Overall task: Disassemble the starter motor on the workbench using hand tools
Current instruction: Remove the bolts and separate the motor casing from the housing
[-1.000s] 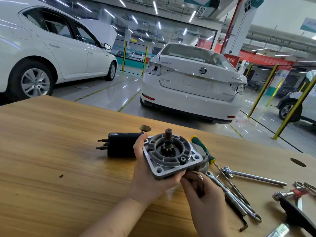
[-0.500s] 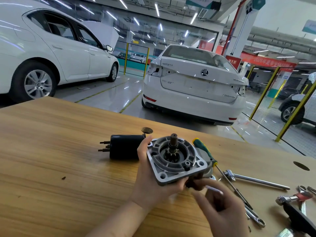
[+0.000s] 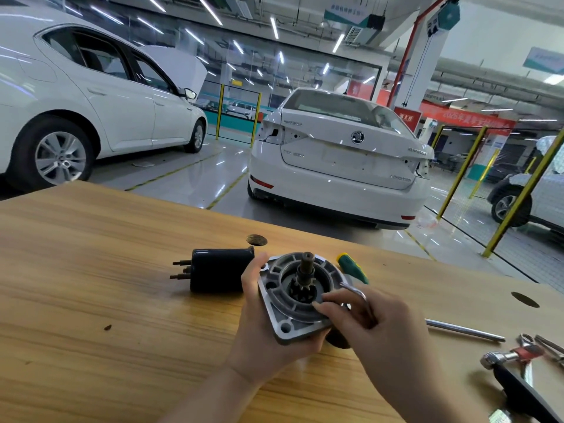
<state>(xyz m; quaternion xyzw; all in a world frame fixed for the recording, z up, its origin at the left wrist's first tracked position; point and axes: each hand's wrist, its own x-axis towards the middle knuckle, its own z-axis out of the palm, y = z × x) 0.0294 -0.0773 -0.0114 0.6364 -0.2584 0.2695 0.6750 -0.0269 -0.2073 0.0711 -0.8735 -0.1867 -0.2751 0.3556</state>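
1. Two white cars: one [image 3: 335,160] stands tail-on beyond the desk, the other [image 3: 91,111] is side-on at far left with its bonnet raised.
2. Desk [image 3: 91,285]: pale wood-grain top filling the lower half of the view, with a round hole [image 3: 256,239] near its far edge.
3. Starter motor [image 3: 287,325]: grey cast end housing with a square flange, its face tilted up toward the camera. A toothed pinion on a dark shaft [image 3: 306,271] stands out of its centre. It is held at the middle of the desk, between both hands; whether it rests on the top cannot be told.
4. Left hand [image 3: 262,340]: grips the starter motor from the left and beneath, thumb along the flange's left edge.
5. Right hand [image 3: 381,337]: fingers curled round a bent metal key, fingertips on the housing's face.
6. Black cylinder [image 3: 219,270]: lies on its side just left of the left thumb, with terminal studs pointing left.
7. Hammer [image 3: 503,361]: steel head and black handle, at the desk's right edge.
8. Metal rod [image 3: 464,331]: lies flat to the right of the right hand.
9. Screwdriver [image 3: 352,267]: only its green handle shows, behind the housing.
10. Bent metal key [image 3: 355,291]: silver, its elbow rising out of the right hand's fingers.
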